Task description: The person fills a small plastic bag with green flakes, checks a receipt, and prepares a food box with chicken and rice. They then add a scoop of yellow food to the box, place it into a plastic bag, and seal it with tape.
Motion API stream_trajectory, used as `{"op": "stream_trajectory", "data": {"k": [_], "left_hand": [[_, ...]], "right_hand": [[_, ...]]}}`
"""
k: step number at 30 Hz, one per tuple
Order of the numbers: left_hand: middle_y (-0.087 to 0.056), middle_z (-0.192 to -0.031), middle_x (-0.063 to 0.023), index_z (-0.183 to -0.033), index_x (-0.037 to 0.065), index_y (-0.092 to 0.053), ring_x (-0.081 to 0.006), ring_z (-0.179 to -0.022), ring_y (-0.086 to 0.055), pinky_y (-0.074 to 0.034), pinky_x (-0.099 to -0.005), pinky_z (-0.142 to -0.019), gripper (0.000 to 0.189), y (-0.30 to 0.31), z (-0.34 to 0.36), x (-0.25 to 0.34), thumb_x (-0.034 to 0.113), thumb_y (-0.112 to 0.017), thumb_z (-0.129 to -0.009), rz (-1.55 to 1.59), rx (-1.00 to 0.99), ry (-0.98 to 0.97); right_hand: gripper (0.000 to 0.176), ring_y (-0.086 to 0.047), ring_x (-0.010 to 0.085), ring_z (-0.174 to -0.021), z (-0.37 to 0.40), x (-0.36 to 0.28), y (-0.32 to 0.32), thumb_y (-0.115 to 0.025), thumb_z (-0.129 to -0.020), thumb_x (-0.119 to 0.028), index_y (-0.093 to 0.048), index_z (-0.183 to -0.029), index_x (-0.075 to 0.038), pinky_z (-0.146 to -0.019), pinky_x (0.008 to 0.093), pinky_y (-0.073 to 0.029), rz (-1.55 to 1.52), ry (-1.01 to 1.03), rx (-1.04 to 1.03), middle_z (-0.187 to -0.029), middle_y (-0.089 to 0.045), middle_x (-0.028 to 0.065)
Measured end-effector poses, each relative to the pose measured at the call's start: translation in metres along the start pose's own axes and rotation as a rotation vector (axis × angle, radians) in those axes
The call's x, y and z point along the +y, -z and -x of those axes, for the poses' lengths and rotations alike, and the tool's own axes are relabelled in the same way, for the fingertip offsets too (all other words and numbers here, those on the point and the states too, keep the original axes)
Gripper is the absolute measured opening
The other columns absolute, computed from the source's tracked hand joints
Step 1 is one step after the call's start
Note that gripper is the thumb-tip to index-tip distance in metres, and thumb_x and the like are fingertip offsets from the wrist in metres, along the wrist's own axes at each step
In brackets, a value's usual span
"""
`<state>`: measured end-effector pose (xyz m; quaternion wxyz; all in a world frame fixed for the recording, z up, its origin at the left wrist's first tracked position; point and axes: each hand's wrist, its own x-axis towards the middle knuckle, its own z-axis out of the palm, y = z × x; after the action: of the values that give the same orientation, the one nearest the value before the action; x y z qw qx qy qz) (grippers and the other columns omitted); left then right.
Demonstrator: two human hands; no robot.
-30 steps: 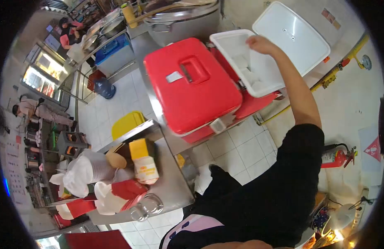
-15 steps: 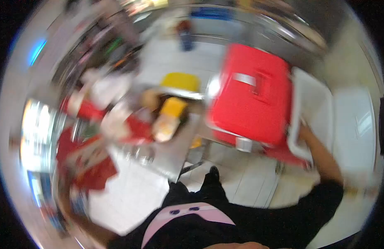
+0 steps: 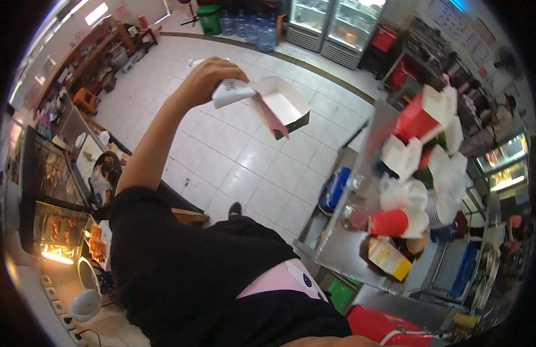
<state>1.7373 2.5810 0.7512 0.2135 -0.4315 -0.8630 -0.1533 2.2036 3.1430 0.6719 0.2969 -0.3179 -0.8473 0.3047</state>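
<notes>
My left hand (image 3: 213, 80) is raised at the end of an outstretched arm, fingers closed. It grips an open paper food box (image 3: 286, 103), white inside and dark outside, with a reddish flap hanging down. Between the fingers and the box is a white piece (image 3: 233, 93) with faint print; its exact kind I cannot tell. The box is held above the tiled floor. My right hand is out of view.
On the right, a metal table (image 3: 343, 246) carries red paper boxes (image 3: 389, 222), plastic bags (image 3: 402, 194) and a yellow-and-white carton (image 3: 389, 258). Lower right is a red cooler (image 3: 375, 325). Glass-door fridges (image 3: 331, 29), water bottles (image 3: 259, 32) and a green bin (image 3: 209, 20) stand at the back.
The view has swung round, and the white container where my right hand was is out of sight. My left hand, earlier low at the left beside red-and-white packaging, is now raised with the box.
</notes>
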Motion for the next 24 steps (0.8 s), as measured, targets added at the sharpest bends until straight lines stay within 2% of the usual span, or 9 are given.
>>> {"op": "stream_trajectory", "data": {"k": [6,9,12,15,16,18,20,23,24], "left_hand": [[-0.074,-0.098,-0.0058,-0.092,0.012,-0.072,-0.0236,-0.094,-0.069,-0.052,-0.0353,-0.085,0.017,0.076,0.108,-0.116,0.013,-0.078,-0.076,0.237,0.052,0.118],[-0.073,-0.097,-0.0071,-0.097,0.008,-0.072,-0.0212,-0.091,-0.069,-0.053,-0.0331,-0.081,0.027,0.08,0.147,-0.151,0.019,-0.079,-0.073,0.608,0.054,0.11],[-0.071,-0.095,-0.0081,-0.097,0.006,-0.07,-0.0224,-0.088,-0.069,-0.052,-0.0334,-0.078,0.027,0.073,0.178,-0.173,0.023,-0.074,-0.076,0.859,0.02,0.111],[-0.071,-0.096,-0.0085,-0.099,0.005,-0.069,-0.0213,-0.088,-0.067,-0.051,-0.0339,-0.077,0.029,0.06,0.216,-0.208,0.023,-0.073,-0.076,1.018,0.048,0.196],[-0.071,-0.096,-0.0088,-0.099,0.004,-0.069,-0.0212,-0.088,-0.067,-0.051,-0.034,-0.077,0.03,0.052,0.231,-0.218,0.023,-0.073,-0.076,1.073,0.066,0.234],[-0.07,-0.098,-0.0083,-0.102,0.003,-0.068,-0.0178,-0.089,-0.066,-0.051,-0.0325,-0.08,0.022,0.033,0.271,-0.251,0.01,-0.071,-0.081,1.085,0.18,0.343],[-0.07,-0.099,-0.0073,-0.103,0.003,-0.067,-0.0155,-0.091,-0.065,-0.051,-0.0315,-0.081,0.021,0.024,0.314,-0.276,0.002,-0.069,-0.083,1.107,0.252,0.548],[-0.069,-0.101,-0.0047,-0.112,0.004,-0.064,-0.012,-0.095,-0.064,-0.054,-0.0301,-0.083,0.028,0.024,0.353,-0.294,-0.005,-0.065,-0.086,1.073,0.344,0.938],[-0.068,-0.103,-0.0045,-0.114,0.005,-0.064,-0.0118,-0.096,-0.064,-0.055,-0.03,-0.083,0.029,0.021,0.367,-0.303,-0.006,-0.063,-0.087,1.085,0.455,1.061]], "right_hand": [[0.083,-0.052,0.0425,-0.121,-0.057,-0.201,-0.154,-0.069,-0.078,-0.053,-0.04,-0.142,-0.007,-0.098,0.0577,-0.047,-0.623,0.295,-0.352,-0.144,-0.042,0.0211],[0.081,-0.054,0.0428,-0.119,-0.071,-0.303,-0.264,-0.067,-0.079,-0.053,-0.041,-0.141,-0.007,-0.096,0.0585,-0.048,-1.037,0.389,-0.817,-0.143,-0.043,0.021],[0.079,-0.056,0.0432,-0.118,-0.04,-0.412,-0.408,-0.066,-0.081,-0.054,-0.042,-0.139,-0.007,-0.095,0.0593,-0.049,-1.23,0.236,-1.383,-0.142,-0.044,0.021],[0.068,-0.056,0.0411,-0.119,0.049,-0.517,-0.545,-0.069,-0.079,-0.046,-0.047,-0.129,-0.005,-0.097,0.052,-0.05,-1.001,0.101,-1.73,-0.138,-0.047,0.0203],[0.054,-0.053,0.0319,-0.122,0.075,-0.539,-0.572,-0.069,-0.083,-0.037,-0.051,-0.122,-0.004,-0.102,0.0435,-0.046,-0.825,0.259,-1.862,-0.135,-0.051,0.0183],[0.049,-0.051,0.0237,-0.124,0.109,-0.539,-0.642,-0.068,-0.086,-0.028,-0.053,-0.126,-0.004,-0.108,0.0372,-0.039,-0.49,0.631,-2.067,-0.134,-0.054,0.0169],[0.054,-0.05,0.0235,-0.125,0.13,-0.541,-0.696,-0.066,-0.09,-0.027,-0.049,-0.136,-0.004,-0.111,0.0382,-0.034,-0.312,0.581,-2.451,-0.137,-0.053,0.016],[0.062,-0.048,0.0246,-0.128,0.14,-0.62,-0.748,-0.065,-0.092,-0.031,-0.044,-0.143,-0.003,-0.111,0.0383,-0.035,0.249,0.367,-2.72,-0.139,-0.051,0.0155],[0.063,-0.048,0.0241,-0.128,0.147,-0.65,-0.765,-0.065,-0.093,-0.033,-0.043,-0.143,-0.002,-0.11,0.0378,-0.036,0.128,0.08,-2.857,-0.139,-0.051,0.0149]]}}
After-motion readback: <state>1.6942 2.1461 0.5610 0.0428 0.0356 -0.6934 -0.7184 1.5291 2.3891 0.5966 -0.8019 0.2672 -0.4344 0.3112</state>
